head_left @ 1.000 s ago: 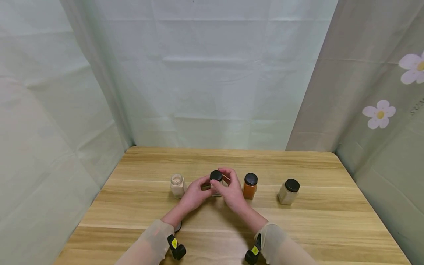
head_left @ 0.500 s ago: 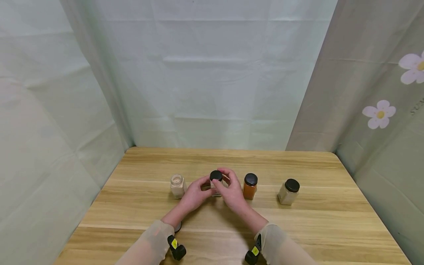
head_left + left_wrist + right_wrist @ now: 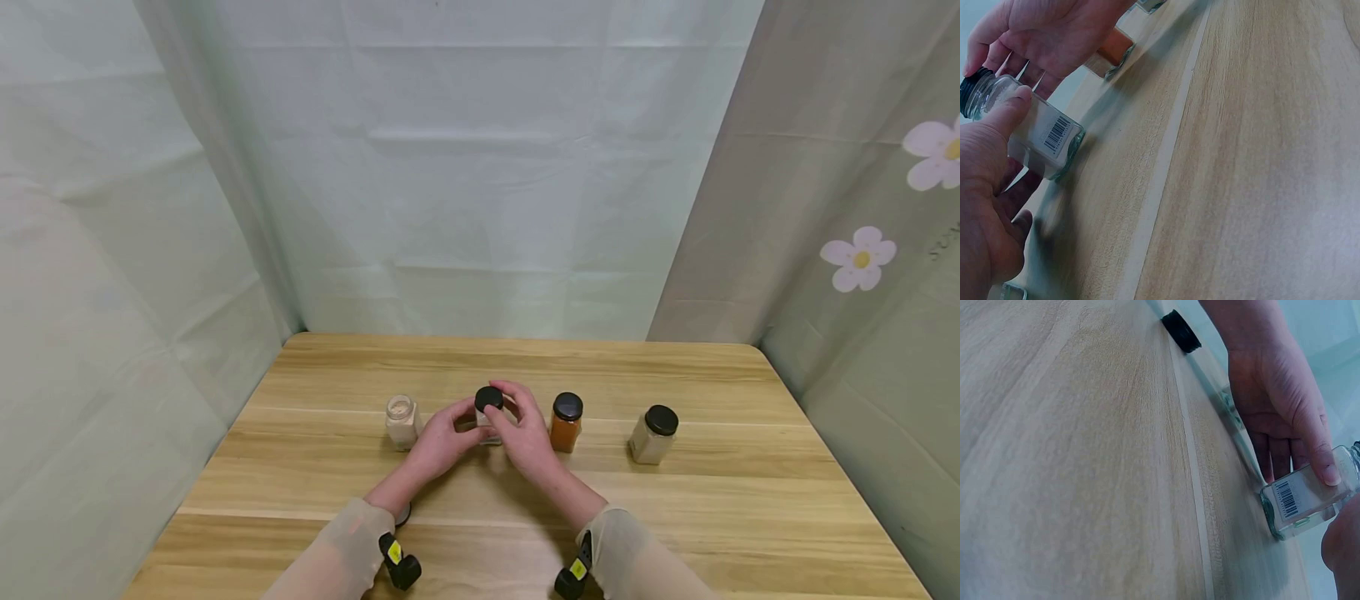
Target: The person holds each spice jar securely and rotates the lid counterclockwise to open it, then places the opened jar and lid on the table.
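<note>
Left in the left wrist view, a clear jar (image 3: 1035,127) is showing a black lid (image 3: 489,397) and a black-and-white barcode (image 3: 1057,134). At the head view's lower centre, an orange-filled jar (image 3: 566,435) is showing; the table (image 3: 765,517) is displaying light-brown grain. White, yellow-centred flowers (image 3: 862,259) are patterning the right-hand curtain (image 3: 892,367).

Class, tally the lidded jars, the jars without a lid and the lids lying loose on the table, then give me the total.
Lidded jars: 3 (the held jar, the orange-filled jar, the pale-filled jar on the right)
Open jar: 1
Loose black lid: 1
Total: 5
</note>
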The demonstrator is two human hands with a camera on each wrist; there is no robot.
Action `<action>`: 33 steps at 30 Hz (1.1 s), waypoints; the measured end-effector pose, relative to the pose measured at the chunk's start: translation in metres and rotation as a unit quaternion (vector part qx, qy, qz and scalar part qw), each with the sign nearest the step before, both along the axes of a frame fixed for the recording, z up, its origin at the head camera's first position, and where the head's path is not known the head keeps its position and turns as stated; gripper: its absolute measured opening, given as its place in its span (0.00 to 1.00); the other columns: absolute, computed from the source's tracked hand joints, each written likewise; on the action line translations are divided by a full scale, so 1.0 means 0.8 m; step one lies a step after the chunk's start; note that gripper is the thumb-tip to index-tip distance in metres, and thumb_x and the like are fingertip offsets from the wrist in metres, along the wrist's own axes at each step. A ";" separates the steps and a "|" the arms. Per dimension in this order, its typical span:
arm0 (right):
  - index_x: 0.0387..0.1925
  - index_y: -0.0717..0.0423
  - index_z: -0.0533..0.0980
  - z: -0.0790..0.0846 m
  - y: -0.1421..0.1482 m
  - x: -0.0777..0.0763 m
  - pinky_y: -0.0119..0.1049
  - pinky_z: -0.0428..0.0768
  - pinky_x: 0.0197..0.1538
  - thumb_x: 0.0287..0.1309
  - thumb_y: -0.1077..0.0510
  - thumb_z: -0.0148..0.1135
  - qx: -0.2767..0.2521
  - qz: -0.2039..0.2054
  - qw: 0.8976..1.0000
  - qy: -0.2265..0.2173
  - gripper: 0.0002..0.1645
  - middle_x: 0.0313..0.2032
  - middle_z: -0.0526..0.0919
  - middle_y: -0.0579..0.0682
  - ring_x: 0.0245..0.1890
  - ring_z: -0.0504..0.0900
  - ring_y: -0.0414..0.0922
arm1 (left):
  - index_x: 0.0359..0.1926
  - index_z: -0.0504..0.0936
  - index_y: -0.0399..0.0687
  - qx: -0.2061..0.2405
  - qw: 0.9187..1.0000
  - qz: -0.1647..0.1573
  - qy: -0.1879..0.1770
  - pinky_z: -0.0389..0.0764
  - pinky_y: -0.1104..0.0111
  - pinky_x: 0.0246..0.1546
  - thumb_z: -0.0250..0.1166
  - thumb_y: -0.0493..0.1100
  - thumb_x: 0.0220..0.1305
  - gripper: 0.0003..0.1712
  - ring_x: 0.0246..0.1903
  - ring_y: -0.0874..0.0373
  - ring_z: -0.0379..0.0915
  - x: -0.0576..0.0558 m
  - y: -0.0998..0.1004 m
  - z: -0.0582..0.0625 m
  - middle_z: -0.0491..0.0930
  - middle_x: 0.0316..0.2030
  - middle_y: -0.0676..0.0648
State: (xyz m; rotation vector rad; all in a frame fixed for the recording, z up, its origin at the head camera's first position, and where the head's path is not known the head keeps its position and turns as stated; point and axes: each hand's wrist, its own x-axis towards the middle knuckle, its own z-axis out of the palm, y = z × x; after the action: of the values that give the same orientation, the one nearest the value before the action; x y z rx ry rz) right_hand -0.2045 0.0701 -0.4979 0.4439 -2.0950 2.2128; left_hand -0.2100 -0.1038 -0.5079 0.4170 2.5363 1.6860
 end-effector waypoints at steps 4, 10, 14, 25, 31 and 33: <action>0.64 0.51 0.76 -0.001 0.001 0.000 0.54 0.64 0.71 0.71 0.61 0.63 0.007 0.002 1.000 -0.003 0.22 0.67 0.68 0.54 0.69 0.67 0.58 | 0.62 0.81 0.62 0.000 1.000 -0.002 0.000 0.78 0.55 0.58 0.75 0.55 0.62 0.28 0.55 0.56 0.79 0.000 0.000 0.000 0.84 0.51 0.53; 0.66 0.53 0.74 -0.002 0.002 0.000 0.54 0.65 0.71 0.72 0.61 0.61 0.011 0.004 1.000 -0.005 0.23 0.69 0.65 0.55 0.70 0.66 0.59 | 0.64 0.80 0.61 0.006 1.000 -0.003 -0.003 0.78 0.55 0.58 0.74 0.56 0.62 0.30 0.55 0.55 0.80 0.001 0.000 0.000 0.84 0.51 0.52; 0.68 0.52 0.74 -0.002 0.003 0.000 0.53 0.65 0.71 0.73 0.62 0.60 0.015 0.003 1.000 -0.002 0.24 0.69 0.66 0.55 0.70 0.67 0.59 | 0.64 0.80 0.61 0.004 1.000 -0.004 0.000 0.78 0.55 0.58 0.74 0.56 0.62 0.29 0.56 0.55 0.79 0.000 0.000 -0.001 0.84 0.52 0.52; 0.72 0.52 0.67 -0.002 0.002 0.001 0.56 0.59 0.74 0.69 0.57 0.67 0.004 0.001 1.000 -0.014 0.33 0.70 0.67 0.60 0.71 0.65 0.56 | 0.65 0.80 0.60 -0.004 1.000 -0.002 -0.001 0.77 0.54 0.59 0.74 0.56 0.63 0.31 0.57 0.54 0.78 0.000 -0.001 -0.001 0.84 0.54 0.51; 0.70 0.57 0.66 -0.001 0.000 0.000 0.57 0.59 0.73 0.65 0.60 0.70 -0.001 -0.005 1.000 -0.023 0.36 0.68 0.69 0.58 0.70 0.65 0.55 | 0.65 0.80 0.58 -0.005 1.000 0.001 0.001 0.76 0.55 0.60 0.74 0.52 0.63 0.30 0.58 0.55 0.77 -0.001 -0.001 -0.002 0.83 0.55 0.51; 0.70 0.58 0.66 -0.002 -0.001 -0.001 0.58 0.59 0.73 0.63 0.61 0.71 -0.002 -0.008 1.000 -0.027 0.37 0.67 0.70 0.58 0.70 0.65 0.56 | 0.65 0.80 0.57 -0.003 1.000 0.003 0.002 0.75 0.55 0.61 0.75 0.51 0.63 0.29 0.57 0.55 0.77 -0.002 -0.001 -0.002 0.83 0.54 0.51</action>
State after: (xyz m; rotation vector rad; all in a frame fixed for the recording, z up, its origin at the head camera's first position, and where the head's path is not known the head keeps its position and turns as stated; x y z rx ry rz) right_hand -0.2052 0.0697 -0.4992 0.3694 -2.1107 2.2449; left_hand -0.2112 -0.1048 -0.5095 0.4146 2.5471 1.6809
